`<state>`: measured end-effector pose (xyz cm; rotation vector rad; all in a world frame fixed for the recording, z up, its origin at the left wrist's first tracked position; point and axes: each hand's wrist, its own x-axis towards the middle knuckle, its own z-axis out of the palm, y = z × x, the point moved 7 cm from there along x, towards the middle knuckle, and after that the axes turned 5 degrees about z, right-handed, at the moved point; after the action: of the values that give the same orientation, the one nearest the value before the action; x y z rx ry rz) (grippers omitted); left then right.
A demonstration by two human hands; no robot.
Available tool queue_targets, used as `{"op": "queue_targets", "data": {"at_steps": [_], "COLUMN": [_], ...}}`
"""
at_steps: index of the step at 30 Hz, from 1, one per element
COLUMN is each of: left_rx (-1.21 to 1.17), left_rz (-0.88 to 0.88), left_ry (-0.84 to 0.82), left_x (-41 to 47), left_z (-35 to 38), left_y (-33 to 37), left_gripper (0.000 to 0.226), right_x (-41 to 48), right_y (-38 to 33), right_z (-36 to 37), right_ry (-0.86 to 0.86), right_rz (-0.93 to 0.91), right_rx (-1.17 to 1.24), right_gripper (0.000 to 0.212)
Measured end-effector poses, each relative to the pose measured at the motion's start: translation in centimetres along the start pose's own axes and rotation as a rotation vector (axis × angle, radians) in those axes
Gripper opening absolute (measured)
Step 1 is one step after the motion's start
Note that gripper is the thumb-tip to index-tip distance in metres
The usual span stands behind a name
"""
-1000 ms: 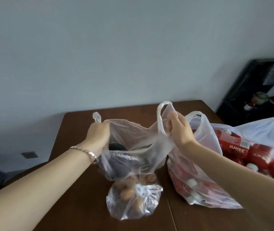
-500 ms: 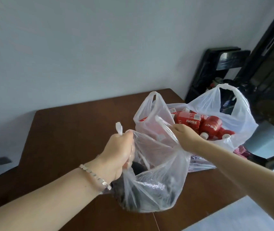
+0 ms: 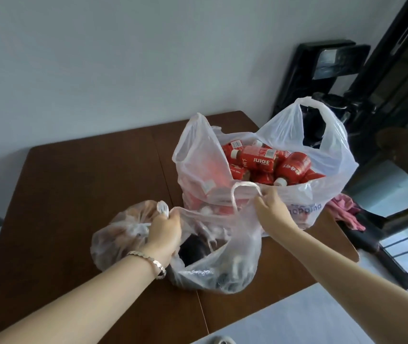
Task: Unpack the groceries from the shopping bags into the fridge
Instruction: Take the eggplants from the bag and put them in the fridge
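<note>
Gripping the near clear bag [image 3: 237, 256] by its handles, both hands curl tight on plastic: left hand [image 3: 165, 229] low, right hand [image 3: 270, 207] higher. Farther along the worktop [image 3: 86, 182], a white bag [image 3: 334, 170] holds red bottles [image 3: 257, 160] labelled "JUICE".

On the table [image 3: 79, 189]: open bag [image 3: 235, 259] nearest me, knotted bag [image 3: 113, 242] just left of it, bag of bottles [image 3: 322, 192] behind.

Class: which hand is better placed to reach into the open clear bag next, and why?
Probably the right hand: it only pinches one handle loop, while the left hand grips the other handle of the clear bag.
</note>
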<state>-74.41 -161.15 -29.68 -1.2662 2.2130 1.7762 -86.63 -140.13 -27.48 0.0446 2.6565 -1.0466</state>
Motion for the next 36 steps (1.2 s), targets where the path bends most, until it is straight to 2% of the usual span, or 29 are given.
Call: {"op": "queue_targets", "data": {"at_steps": [1,3,4,5,6,8,9,11,12,14,16,18,19,20,22,23,25,27,29,30,33,35,36], "left_rx": [0.002,-0.032,-0.036,-0.022,0.004,0.051,0.051,0.001,-0.016,0.019,0.111,0.153,0.146,0.141,0.145,0.142,0.135,0.149,0.189,0.196,0.21,0.204,0.197], "left_rz": [-0.015,-0.012,0.01,0.028,0.034,0.011,-0.001,-0.011,-0.014,-0.005,0.03,0.057,0.064,0.07,0.08,0.083,0.078,0.076,0.103,0.119,0.142,0.137,0.127], "left_ry": [-0.027,-0.077,-0.077,-0.069,-0.05,0.002,0.022,0.023,0.016,-0.014,-0.046,-0.083,-0.109,-0.121,-0.117,-0.112,-0.117,-0.137,-0.165,-0.174,-0.191,-0.205,-0.209], "left_x": [0.2,0.2,0.0,-0.2,-0.3,-0.6,-0.4,0.0,0.1,0.0,-0.1,0.0,0.0,0.1,0.3,0.4,0.5,0.6,0.3,0.1,-0.4,-0.5,-0.6], "left_z": [0.4,1.1,1.2,1.3,1.2,0.9,0.6,0.4,0.3,0.2,0.2,0.6,1.0,1.2,1.6,1.6,1.8,1.9,2.3,2.6,3.3,3.7,3.8], "left_y": [-0.5,-1.2,-1.1,-0.9,-0.7,-0.7,-0.8,-1.1,-1.2,-1.0,-0.5,0.1,0.4,0.6,0.8,0.8,0.5,0.2,0.1,0.3,0.7,0.6,0.5], "left_gripper": [0.026,0.022,0.023,0.024,0.024,0.027,0.029,0.029,0.028,0.028,0.029,0.031,0.034,0.036,0.036,0.034,0.03,0.029,0.031,0.032,0.032,0.032,0.032], "right_x": [-0.9,-4.7,-6.7,-8.0,-8.8,-8.1,-7.7,-6.8,-6.5,-6.0,-7.1,-9.2,-10.2,-10.7,-10.2,-9.5,-8.1,-5.5,-3.7,-3.1,-2.9,-3.8,-4.3], "right_y": [-1.3,-6.1,-8.0,-9.0,-9.4,-5.9,-3.3,-0.5,0.2,-0.2,-3.0,-6.2,-6.9,-7.3,-5.8,-4.6,-1.8,2.3,5.3,5.9,5.8,5.6,5.7], "right_z": [-1.2,-2.8,-2.1,0.0,3.0,8.5,10.2,11.1,11.1,10.5,8.6,6.9,7.5,8.7,11.4,12.2,12.4,11.2,9.2,8.6,8.6,9.9,11.1], "right_ry": [0.125,0.28,0.233,0.086,-0.14,-0.577,-0.678,-0.661,-0.598,-0.386,-0.184,-0.177,-0.251,-0.361,-0.558,-0.599,-0.637,-0.602,-0.546,-0.497,-0.377,-0.404,-0.429], "right_rz": [-0.144,-0.643,-0.865,-1.002,-0.995,-0.59,-0.404,-0.271,-0.282,-0.387,-0.585,-0.861,-0.979,-1.019,-0.875,-0.779,-0.655,-0.467,-0.284,-0.257,-0.344,-0.384,-0.431], "right_rx": [-0.01,0.0,-0.029,-0.132,-0.296,-0.676,-0.795,-0.845,-0.83,-0.66,-0.338,-0.164,-0.18,-0.275,-0.616,-0.768,-1.035,-1.25,-1.28,-1.267,-1.094,-0.933,-0.927], "right_gripper": [0.016,0.023,0.024,0.026,0.029,0.028,0.027,0.027,0.027,0.028,0.025,0.026,0.028,0.03,0.035,0.034,0.032,0.037,0.045,0.05,0.067,0.074,0.076]}}
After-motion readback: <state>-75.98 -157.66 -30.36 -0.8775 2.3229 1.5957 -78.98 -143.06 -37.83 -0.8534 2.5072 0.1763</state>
